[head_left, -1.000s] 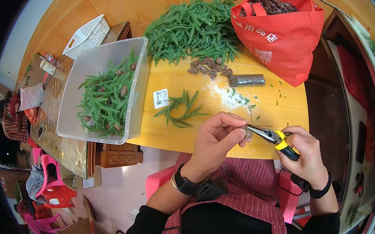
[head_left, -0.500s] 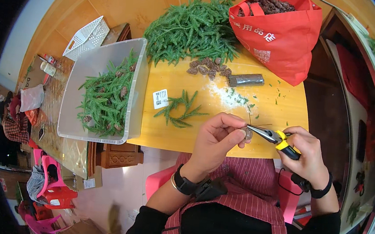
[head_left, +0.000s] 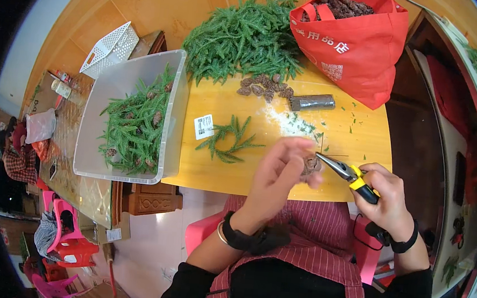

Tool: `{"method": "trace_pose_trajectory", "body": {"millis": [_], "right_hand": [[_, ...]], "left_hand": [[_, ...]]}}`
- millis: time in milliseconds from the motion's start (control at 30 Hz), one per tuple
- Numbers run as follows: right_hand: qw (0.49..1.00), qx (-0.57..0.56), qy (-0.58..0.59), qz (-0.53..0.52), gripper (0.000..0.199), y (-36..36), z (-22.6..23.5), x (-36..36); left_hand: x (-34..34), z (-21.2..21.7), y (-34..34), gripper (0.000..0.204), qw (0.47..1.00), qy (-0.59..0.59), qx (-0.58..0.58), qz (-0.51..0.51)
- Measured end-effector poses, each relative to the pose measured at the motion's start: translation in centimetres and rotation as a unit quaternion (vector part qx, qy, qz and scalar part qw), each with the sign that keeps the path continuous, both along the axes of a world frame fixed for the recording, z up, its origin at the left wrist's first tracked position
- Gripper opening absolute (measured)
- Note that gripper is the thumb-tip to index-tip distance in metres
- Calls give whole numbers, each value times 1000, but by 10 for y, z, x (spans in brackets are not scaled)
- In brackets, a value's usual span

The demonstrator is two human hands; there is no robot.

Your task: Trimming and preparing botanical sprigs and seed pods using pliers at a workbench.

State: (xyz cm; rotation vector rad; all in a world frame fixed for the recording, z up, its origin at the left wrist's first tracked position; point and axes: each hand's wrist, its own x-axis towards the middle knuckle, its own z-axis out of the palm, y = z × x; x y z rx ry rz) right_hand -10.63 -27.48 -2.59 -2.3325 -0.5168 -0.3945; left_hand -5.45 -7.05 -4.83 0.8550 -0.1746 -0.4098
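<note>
A small brown pine cone (head_left: 310, 165) sits in the fingers of my left hand (head_left: 280, 175), which is closed around it and slightly blurred. My right hand (head_left: 385, 190) grips needle-nose pliers (head_left: 355, 179) with yellow and black handles. Their jaw tips meet the thin dark wire (head_left: 322, 142) beside the cone; whether they pinch it I cannot tell. To the left of my hands lies a ring of green artificial pine sprigs (head_left: 228, 141) next to a white label (head_left: 203, 126).
A clear plastic bin (head_left: 90, 130) holds sprigs with cones. Behind are a heap of green sprigs (head_left: 242, 41), loose pine cones (head_left: 266, 86), a dark wrapped bundle (head_left: 313, 102), white powder (head_left: 283, 120) and a red bag (head_left: 360, 52) of cones on the yellow table (head_left: 202, 171).
The fingers of my left hand have loosened and shifted around the pine cone, showing more of it. The pliers have moved slightly. At lower left, the broom-like brush has gone and a reddish stick shows.
</note>
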Motion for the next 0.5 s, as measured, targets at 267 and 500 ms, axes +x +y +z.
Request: {"method": "trace_pose_trajectory", "body": {"millis": [267, 500], "right_hand": [[1000, 17, 9, 3, 20, 2, -5, -1], [997, 45, 55, -8, 20, 1, -6, -3]], "left_hand": [[2, -9, 2, 15, 998, -64, 0, -5], [5, -9, -4, 20, 937, -295, 97, 160]]}}
